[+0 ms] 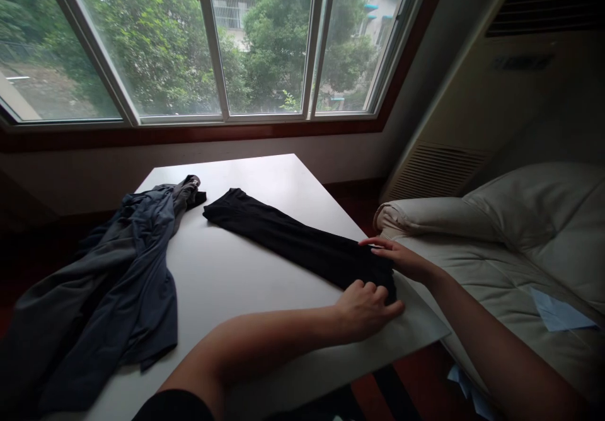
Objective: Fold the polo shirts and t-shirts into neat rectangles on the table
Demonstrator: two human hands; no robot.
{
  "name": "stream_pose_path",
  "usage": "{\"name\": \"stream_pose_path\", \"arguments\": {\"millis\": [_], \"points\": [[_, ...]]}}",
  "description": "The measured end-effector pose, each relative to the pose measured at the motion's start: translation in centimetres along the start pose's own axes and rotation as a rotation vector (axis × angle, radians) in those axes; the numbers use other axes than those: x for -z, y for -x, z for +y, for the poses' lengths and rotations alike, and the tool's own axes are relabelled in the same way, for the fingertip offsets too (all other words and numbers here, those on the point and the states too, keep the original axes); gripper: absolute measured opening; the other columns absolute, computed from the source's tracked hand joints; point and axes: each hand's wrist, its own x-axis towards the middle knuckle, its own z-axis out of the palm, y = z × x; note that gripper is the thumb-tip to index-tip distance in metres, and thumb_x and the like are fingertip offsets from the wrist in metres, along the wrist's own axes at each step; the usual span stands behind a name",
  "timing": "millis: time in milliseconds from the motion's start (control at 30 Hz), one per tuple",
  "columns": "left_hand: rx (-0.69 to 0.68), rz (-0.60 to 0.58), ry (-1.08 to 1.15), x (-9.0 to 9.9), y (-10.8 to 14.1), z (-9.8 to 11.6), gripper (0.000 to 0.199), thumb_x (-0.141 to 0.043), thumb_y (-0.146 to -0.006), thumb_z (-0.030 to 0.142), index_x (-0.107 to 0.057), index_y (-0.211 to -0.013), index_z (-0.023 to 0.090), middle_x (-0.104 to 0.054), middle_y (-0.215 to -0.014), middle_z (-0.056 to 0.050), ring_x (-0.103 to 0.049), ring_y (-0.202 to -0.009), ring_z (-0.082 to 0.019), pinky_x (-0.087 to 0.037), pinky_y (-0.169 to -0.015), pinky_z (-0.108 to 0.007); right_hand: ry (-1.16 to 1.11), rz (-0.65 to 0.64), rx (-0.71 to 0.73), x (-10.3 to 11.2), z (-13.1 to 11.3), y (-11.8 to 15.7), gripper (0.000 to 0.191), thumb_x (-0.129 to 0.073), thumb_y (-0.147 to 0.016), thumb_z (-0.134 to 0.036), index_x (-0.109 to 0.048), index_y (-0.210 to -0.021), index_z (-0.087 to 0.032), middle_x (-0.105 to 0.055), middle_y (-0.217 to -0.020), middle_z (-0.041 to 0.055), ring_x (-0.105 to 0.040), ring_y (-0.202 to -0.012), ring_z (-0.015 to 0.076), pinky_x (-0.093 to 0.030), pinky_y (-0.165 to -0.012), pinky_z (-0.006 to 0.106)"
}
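Observation:
A pair of black trousers [293, 235] lies folded lengthwise into a long strip across the white table [265, 288], slanting from the far middle to the near right corner. At its near right end, my left hand [363, 311] has its fingers curled over the lower edge, closed on the cloth. My right hand [401, 260] rests against the upper edge of the same end, fingers stretched out and apart. Part of the trousers' end is hidden between my hands.
A heap of grey and dark blue clothes [137, 238] hangs over the table's left side. To the right stands a cream sofa [449, 251] with a light blue sheet [560, 311] on it. Beyond are a window [259, 43] and a tall floor-standing unit with vents [454, 125].

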Motion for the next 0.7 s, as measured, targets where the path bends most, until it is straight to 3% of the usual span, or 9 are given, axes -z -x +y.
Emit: {"name": "stream_pose_path", "arguments": {"millis": [133,333,600,700], "points": [[-0.021,-0.076,-0.003,-0.4,-0.5,-0.5,0.027,-0.039,-0.107,0.024,-0.061,-0.122,0.025,-0.06,-0.106,-0.009,-0.06,-0.086,-0.02,-0.039,-0.063,-0.031,0.019,-0.001,-0.027,0.4,0.3,-1.1,0.052,-0.074,-0.079,-0.06,-0.071,-0.112,-0.02,-0.066,-0.083,0.004,-0.06,-0.074,0.0193,-0.047,-0.063,0.029],[0.001,-0.069,0.056,-0.4,-0.8,-0.8,0.021,-0.04,-0.106,0.023,-0.06,-0.114,0.022,-0.059,-0.102,-0.007,-0.059,-0.083,-0.019,-0.04,-0.063,-0.031,0.103,-0.002,-0.011,1.7,1.1,-1.6,0.049,-0.072,-0.079,-0.061,-0.072,-0.104,-0.02,-0.068,-0.09,0.0044,-0.061,-0.082,0.0212,-0.048,-0.071,0.032],[0.057,0.019,-0.005,2.0,-0.2,-1.4,0.021,-0.04,-0.106,0.019,-0.057,-0.118,0.02,-0.059,-0.106,-0.008,-0.058,-0.091,-0.02,-0.044,-0.075,-0.034,0.065,0.099,-0.024,2.5,1.9,-0.5,0.047,-0.067,-0.082,-0.061,-0.074,-0.108,-0.021,-0.071,-0.1,0.0075,-0.063,-0.089,0.0247,-0.051,-0.074,0.035],[0.093,0.056,0.033,2.6,-0.2,-1.3,0.022,-0.04,-0.107,0.021,-0.056,-0.121,0.02,-0.06,-0.106,-0.008,-0.058,-0.091,-0.021,-0.045,-0.075,-0.034,-0.057,0.036,-0.04,2.4,1.8,0.7,0.051,-0.075,-0.079,-0.057,-0.071,-0.116,-0.021,-0.072,-0.105,0.0082,-0.066,-0.093,0.0249,-0.052,-0.079,0.035]]}}
